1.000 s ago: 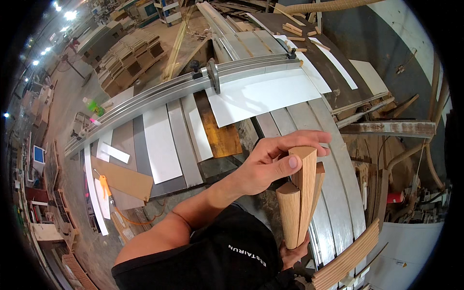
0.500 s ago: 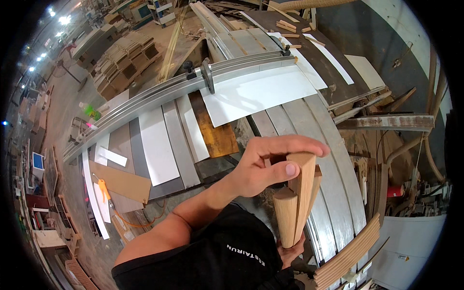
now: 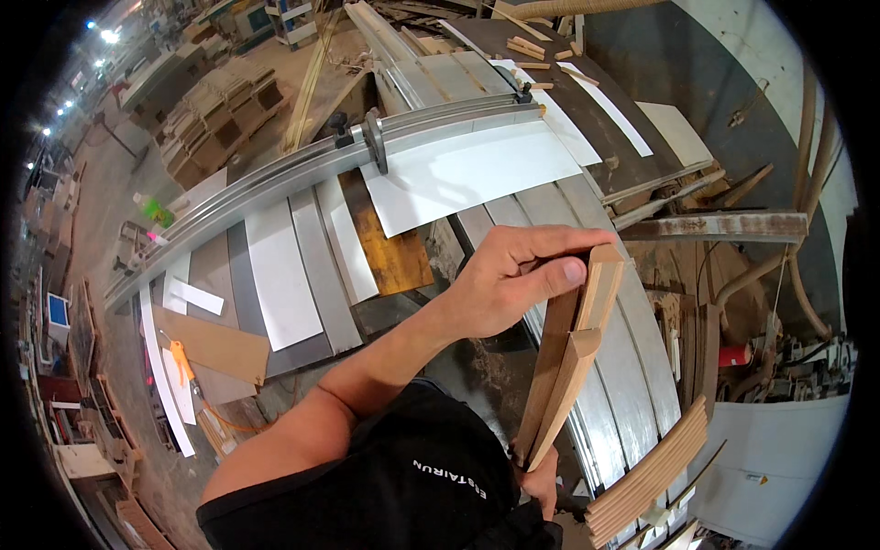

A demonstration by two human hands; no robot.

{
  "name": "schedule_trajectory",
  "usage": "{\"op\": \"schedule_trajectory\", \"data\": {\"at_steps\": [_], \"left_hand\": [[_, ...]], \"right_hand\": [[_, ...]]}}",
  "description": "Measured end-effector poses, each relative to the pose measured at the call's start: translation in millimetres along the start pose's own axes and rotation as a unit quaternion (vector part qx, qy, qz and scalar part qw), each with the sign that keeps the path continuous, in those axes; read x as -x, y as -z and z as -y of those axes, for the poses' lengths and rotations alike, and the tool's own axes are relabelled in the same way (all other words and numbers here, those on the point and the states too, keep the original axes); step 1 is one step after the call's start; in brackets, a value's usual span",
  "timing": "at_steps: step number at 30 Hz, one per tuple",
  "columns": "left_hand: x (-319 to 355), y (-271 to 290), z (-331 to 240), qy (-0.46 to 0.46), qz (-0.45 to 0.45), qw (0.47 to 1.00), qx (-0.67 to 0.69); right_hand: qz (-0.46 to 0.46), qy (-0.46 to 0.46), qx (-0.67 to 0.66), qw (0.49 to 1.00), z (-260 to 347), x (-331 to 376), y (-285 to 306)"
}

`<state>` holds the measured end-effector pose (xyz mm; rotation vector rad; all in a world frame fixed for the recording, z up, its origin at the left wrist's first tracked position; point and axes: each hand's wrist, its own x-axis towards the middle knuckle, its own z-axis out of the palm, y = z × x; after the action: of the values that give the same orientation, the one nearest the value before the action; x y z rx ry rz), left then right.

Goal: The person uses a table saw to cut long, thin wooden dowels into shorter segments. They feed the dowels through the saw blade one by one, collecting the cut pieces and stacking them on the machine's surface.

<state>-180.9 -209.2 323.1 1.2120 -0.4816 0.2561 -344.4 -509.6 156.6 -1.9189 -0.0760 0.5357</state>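
Note:
My left hand (image 3: 518,280) is closed round the upper end of a small bundle of light-brown wooden strips, its thumb and fingers on opposite sides. The taller strip (image 3: 600,291) rises beside the thumb tip. A shorter strip (image 3: 566,390) lies against it, its rounded end lower down. My right hand (image 3: 543,481) grips the bundle's bottom end near my black shirt; part of that hand is hidden. The bundle stands steeply tilted over the metal table (image 3: 642,367) of a saw.
A metal fence (image 3: 275,179) crosses the table, with white boards (image 3: 486,170) along it. A stack of grooved wooden strips (image 3: 651,467) rests at the lower right. An orange air gun (image 3: 181,357) lies on a brown board. Wood offcuts (image 3: 527,48) lie farther back.
The bundle has been turned between my hands, so the shorter strip now shows on its right side. My left hand has risen slightly with the upper end. The view has shifted a little.

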Motion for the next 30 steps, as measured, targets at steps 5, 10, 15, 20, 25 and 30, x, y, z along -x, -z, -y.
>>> {"op": "schedule_trajectory", "data": {"at_steps": [5, 10, 15, 20, 25, 30], "left_hand": [[-7, -7, -6, 0.003, -0.039, 0.999, -0.019], [-21, -27, -6, 0.009, -0.077, 0.997, -0.008], [-25, -47, -20, 0.009, -0.078, 0.997, -0.006], [-25, -50, -25, 0.045, -0.086, 0.995, -0.001], [-26, -50, -23, 0.075, -0.094, 0.993, -0.006], [-30, -49, -21, 0.07, -0.094, 0.993, 0.012]], "right_hand": [[0.155, -0.058, -0.133, 0.977, -14, 7, 26], [0.207, -0.172, -0.339, 0.901, 9, 16, 47], [0.185, -0.182, -0.428, 0.866, -5, 29, 49], [0.239, -0.135, -0.454, 0.848, -17, 24, 51], [0.242, -0.125, -0.46, 0.845, -15, 24, 47], [0.276, -0.094, -0.435, 0.852, -35, 21, 46]]}}
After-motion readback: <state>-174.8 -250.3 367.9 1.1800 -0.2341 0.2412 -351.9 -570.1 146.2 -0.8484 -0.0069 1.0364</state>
